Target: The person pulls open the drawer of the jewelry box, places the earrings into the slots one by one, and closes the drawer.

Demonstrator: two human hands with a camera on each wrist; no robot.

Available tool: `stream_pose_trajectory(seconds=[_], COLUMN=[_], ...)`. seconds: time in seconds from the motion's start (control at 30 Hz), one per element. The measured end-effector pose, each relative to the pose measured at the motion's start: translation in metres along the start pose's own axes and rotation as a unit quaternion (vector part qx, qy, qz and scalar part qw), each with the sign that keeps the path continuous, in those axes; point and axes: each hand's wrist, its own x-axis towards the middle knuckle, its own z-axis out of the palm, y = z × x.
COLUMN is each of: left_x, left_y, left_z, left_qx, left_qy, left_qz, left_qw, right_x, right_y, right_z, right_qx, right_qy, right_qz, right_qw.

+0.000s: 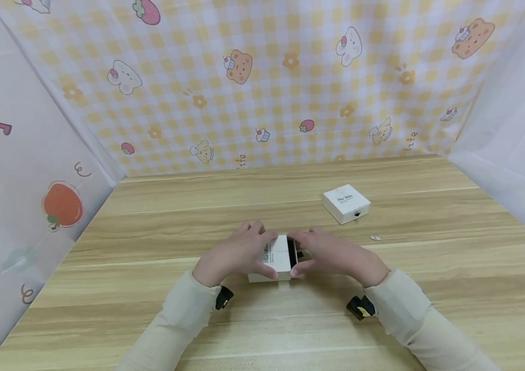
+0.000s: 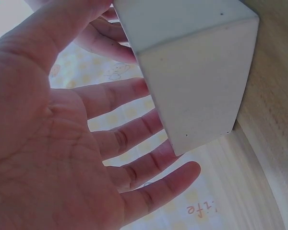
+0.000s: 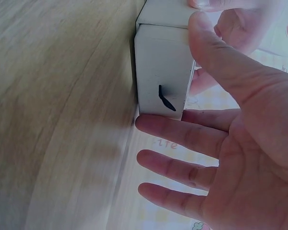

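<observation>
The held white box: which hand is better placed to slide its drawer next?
Probably the right hand: it holds the partly open drawer near the black pull tab, while the left hand grips the outer box.

the box (image 2: 197,91) looked like stiff card under white paper, matt and smooth, with a few tiny dark specks on its side and crisp folded edges. its tab (image 3: 167,99) seemed to be a thin, flexible black strip, cloth or ribbon. the far box (image 1: 343,199) had the same dull paper skin, with black print. the table (image 1: 174,206) showed wood grain, smooth, with a soft sheen. the backdrop (image 1: 271,98) was thin printed cloth, matt and faintly rippled. the sleeves (image 1: 188,309) were soft matt fabric. the scrap (image 1: 375,238) looked shiny and crinkled, its material unclear.
</observation>
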Motion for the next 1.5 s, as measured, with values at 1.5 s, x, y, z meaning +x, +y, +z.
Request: stream_pose_trajectory(seconds=[1.5], left_x=[0.0], left_y=[-0.001], left_z=[0.001], left_qx=[-0.012], left_qy=[-0.001], left_qz=[-0.002], left_qw=[0.9999], right_x=[0.008], right_y=[0.007], right_z=[0.008], right_qx=[-0.068], right_qy=[0.07], right_qz=[-0.078], right_qw=[0.992])
